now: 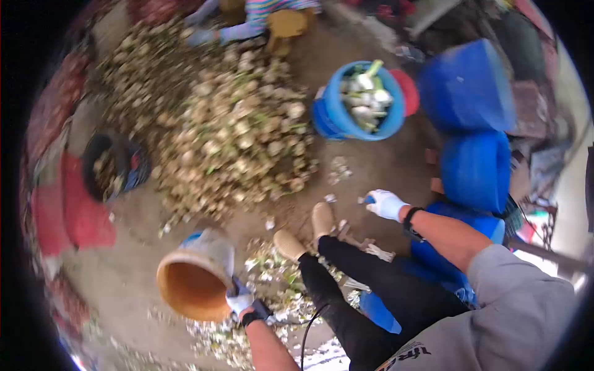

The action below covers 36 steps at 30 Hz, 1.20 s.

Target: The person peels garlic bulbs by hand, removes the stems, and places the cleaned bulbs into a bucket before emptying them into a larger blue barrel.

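Note:
My left hand (240, 301), in a white glove, grips the rim of a tipped bucket (197, 285). This bucket has a whitish outside and a brown-orange inside, and its mouth faces me. Held out over the floor is my gloved right hand (385, 204), its fingers drawn together. Blue shows at those fingertips; blur hides whether something small is in them. Beyond it stands a blue bucket (328, 117) with peeled white bulbs (369, 99) in it, some with green stalks. A large heap of pale bulbs (235, 136) covers the ground ahead.
Large blue barrels (467, 86) line the right side. A black tub (117, 167) and red chairs or crates (71, 204) are on the left. White and green trimmings (278, 272) litter the ground by my feet. Another person's gloved hand (201, 37) is at the heap's far edge, beside a stool (286, 26).

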Each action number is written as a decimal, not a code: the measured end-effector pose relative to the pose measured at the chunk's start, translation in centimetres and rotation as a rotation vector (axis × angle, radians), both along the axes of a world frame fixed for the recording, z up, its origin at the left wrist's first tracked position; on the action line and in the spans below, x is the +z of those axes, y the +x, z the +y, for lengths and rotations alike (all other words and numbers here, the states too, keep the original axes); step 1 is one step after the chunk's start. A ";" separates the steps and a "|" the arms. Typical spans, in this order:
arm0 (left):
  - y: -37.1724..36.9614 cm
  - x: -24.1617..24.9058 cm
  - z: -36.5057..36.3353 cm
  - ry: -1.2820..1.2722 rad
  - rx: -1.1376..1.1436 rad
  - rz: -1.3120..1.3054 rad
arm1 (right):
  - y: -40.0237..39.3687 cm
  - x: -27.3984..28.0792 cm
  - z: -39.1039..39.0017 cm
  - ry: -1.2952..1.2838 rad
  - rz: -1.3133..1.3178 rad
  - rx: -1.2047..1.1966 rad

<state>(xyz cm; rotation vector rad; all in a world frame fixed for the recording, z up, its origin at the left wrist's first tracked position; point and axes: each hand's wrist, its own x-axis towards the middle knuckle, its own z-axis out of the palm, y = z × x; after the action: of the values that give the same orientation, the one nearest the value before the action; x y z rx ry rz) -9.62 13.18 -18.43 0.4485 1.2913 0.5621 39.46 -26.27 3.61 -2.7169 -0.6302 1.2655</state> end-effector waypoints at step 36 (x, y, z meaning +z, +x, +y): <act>53.9 9.7 -20.9 -0.040 -0.812 0.344 | 19.6 -3.5 -3.7 0.293 -0.324 0.116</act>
<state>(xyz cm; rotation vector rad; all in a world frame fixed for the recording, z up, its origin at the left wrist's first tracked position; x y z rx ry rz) 44.31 -7.72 -8.75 1.0001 1.3041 -0.2347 59.08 -30.00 0.11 -2.6815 -0.9328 0.6831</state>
